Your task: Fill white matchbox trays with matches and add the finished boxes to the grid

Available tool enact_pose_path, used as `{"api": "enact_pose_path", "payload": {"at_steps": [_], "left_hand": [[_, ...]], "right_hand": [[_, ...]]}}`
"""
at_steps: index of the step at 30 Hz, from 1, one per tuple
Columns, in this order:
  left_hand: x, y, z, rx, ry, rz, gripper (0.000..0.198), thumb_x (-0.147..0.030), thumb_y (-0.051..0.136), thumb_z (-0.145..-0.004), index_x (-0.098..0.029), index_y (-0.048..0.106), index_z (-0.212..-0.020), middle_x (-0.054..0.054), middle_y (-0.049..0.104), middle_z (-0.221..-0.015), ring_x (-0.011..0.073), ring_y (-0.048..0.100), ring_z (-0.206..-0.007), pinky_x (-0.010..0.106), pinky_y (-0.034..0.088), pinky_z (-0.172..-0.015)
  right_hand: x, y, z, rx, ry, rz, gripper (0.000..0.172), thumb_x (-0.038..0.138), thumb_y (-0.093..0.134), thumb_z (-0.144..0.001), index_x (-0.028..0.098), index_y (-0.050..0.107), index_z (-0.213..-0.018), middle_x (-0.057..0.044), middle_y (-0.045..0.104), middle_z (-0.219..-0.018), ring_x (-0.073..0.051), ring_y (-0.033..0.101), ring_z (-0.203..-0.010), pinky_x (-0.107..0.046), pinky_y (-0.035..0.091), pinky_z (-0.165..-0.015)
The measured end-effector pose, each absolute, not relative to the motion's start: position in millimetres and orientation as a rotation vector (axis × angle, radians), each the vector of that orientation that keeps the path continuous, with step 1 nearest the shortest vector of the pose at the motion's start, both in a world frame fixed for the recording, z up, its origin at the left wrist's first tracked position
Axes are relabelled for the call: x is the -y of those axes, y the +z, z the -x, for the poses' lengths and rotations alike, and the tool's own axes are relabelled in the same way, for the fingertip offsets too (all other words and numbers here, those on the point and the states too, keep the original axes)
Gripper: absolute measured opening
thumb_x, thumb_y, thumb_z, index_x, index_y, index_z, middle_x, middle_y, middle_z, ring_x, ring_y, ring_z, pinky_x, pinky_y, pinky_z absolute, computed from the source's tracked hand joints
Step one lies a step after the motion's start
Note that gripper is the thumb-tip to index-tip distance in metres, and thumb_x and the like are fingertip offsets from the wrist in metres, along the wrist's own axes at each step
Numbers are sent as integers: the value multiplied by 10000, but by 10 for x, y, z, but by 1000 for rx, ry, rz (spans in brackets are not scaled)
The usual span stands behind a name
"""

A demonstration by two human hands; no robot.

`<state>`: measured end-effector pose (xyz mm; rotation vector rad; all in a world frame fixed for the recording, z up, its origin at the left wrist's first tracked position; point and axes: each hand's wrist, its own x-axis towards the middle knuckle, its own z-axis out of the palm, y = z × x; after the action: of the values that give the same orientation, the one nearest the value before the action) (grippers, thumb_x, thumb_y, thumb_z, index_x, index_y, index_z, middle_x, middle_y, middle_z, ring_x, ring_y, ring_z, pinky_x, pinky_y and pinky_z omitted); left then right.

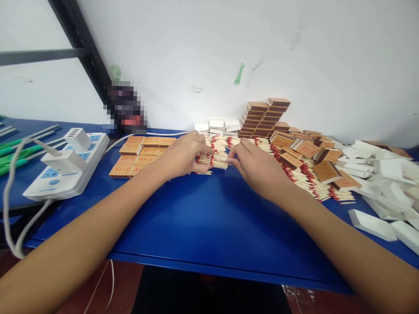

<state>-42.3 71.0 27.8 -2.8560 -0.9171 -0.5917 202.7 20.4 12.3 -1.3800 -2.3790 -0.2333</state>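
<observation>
Between my hands, low over the table, is a small matchbox tray (219,163) filled with red-tipped matches. My left hand (186,155) grips its left end with thumb and fingers. At the right end, my right hand (255,167) has its fingertips pinched together, touching the matches; what lies between them is hidden. Loose matches (306,181) spread in a long heap behind and to the right of my hands. Beside my left wrist lie orange-brown matchboxes (127,159) in neat rows.
Matchbox sleeves (306,148) lie scattered on the heap, and brown boxes (262,116) stand stacked against the wall. White empty trays (389,181) pile up on the right. A power strip (89,159) with cables sits left, near green-and-white rods (13,157). The blue table's (207,221) front edge is close.
</observation>
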Motion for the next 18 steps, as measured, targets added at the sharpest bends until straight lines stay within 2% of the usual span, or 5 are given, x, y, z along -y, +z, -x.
{"api": "enact_pose_path", "payload": {"at_steps": [5, 11, 18], "left_hand": [[-692, 242, 404, 886, -727, 2913, 321, -359, 832, -853, -205, 821, -1134, 63, 700, -880, 250, 593, -914, 366, 470, -820], [-691, 247, 403, 916, -771, 2939, 315, -390, 806, -883, -222, 813, -1149, 59, 702, -881, 244, 597, -906, 376, 482, -838], [-698, 250, 412, 934, -793, 2924, 315, -384, 804, -883, -222, 813, -1153, 61, 700, -880, 254, 598, -931, 384, 486, -854]], "right_hand": [[-203, 128, -1983, 2422, -226, 1409, 105, 267, 539, -1073, 195, 612, -1048, -119, 655, -1114, -258, 636, -951, -343, 425, -708], [-197, 182, -2052, 2396, -89, 1319, 141, 306, 494, -1080, 211, 595, -1053, -122, 654, -1121, -263, 618, -927, -369, 444, -759], [-236, 216, -2120, 2333, 46, 1298, 93, 289, 505, -1046, 228, 557, -1001, -109, 660, -1053, -266, 614, -914, -389, 456, -802]]}}
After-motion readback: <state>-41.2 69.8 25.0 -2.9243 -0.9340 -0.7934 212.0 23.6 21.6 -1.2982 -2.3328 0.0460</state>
